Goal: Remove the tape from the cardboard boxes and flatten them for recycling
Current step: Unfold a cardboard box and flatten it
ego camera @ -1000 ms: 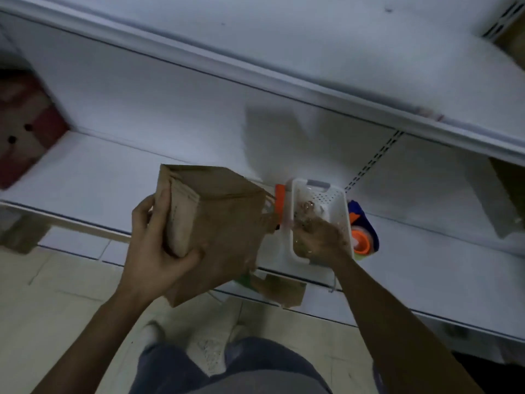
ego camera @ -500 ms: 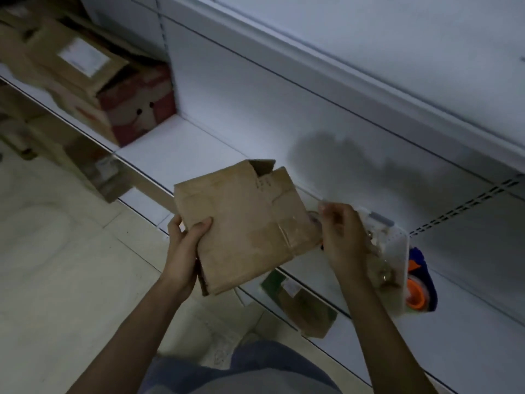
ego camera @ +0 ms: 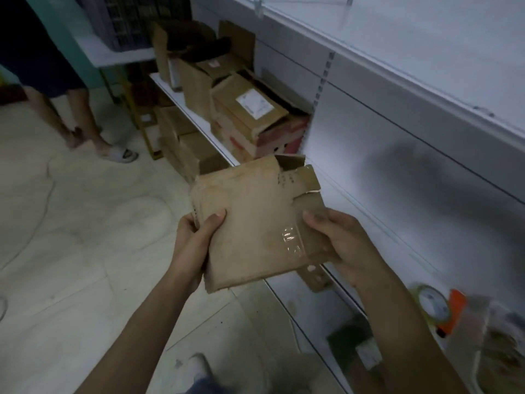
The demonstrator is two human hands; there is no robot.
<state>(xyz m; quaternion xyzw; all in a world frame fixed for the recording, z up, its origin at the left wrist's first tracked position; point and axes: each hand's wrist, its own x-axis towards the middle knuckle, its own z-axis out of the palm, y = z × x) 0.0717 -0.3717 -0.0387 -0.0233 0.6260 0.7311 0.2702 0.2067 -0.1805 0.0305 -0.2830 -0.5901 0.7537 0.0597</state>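
Note:
A small flattened brown cardboard box [ego camera: 252, 220] is held in front of me above the floor, beside the white shelf. My left hand [ego camera: 196, 243] grips its left edge, thumb on top. My right hand [ego camera: 343, 245] grips its right edge with the thumb on the upper face. A strip of clear tape [ego camera: 292, 243] shines on the box near my right hand. Torn flaps stick up at the far corner.
A white shelf unit [ego camera: 397, 155] runs along the right. Several cardboard boxes [ego camera: 250, 115] are stacked on and under the shelf farther on. A tape dispenser [ego camera: 437, 308] and a white basket lie at the right edge. A person's legs [ego camera: 79, 118] stand at the upper left.
My view swung left toward the stacked boxes. My right hand left the white basket and took hold of the box's right edge. The box now lies flat between both hands.

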